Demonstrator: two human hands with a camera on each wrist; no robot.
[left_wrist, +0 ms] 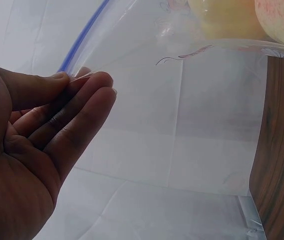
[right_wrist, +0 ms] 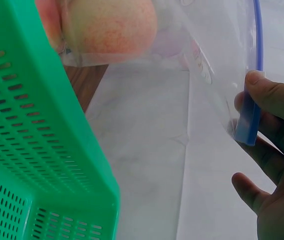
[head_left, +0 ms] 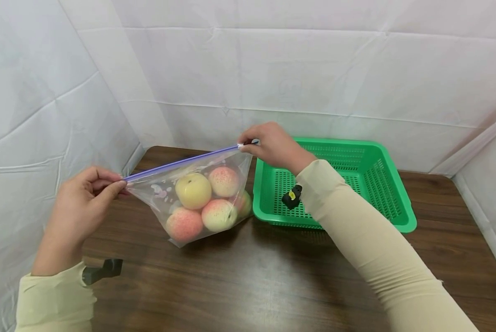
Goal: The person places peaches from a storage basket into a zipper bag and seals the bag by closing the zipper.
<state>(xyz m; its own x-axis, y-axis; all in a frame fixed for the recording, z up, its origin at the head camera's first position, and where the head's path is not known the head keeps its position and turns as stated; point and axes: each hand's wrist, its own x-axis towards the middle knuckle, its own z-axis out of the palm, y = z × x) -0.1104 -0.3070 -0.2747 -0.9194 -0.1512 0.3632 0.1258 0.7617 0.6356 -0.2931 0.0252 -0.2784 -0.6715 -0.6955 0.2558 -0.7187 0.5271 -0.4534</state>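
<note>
A clear zip bag (head_left: 156, 190) with a purple-blue zip strip hangs between both hands in the head view, its mouth line running shut-looking from one to the other. Inside are several peaches (head_left: 184, 225), red-and-cream, and a yellow fruit (head_left: 193, 191). My left hand (head_left: 79, 203) pinches the bag's left top corner between thumb and fingers. At the right, higher end of the strip, my right hand (head_left: 274, 145) pinches by a small white slider (head_left: 240, 146). In the right wrist view, thumb and finger grip the blue strip (right_wrist: 249, 120) near its end.
A green perforated plastic basket (head_left: 403, 210) stands right of the bag, under my right forearm, its near left wall beside the bag. Everything is over a dark wood table (head_left: 248, 286). White sheeting (head_left: 314, 69) hangs behind and at both sides.
</note>
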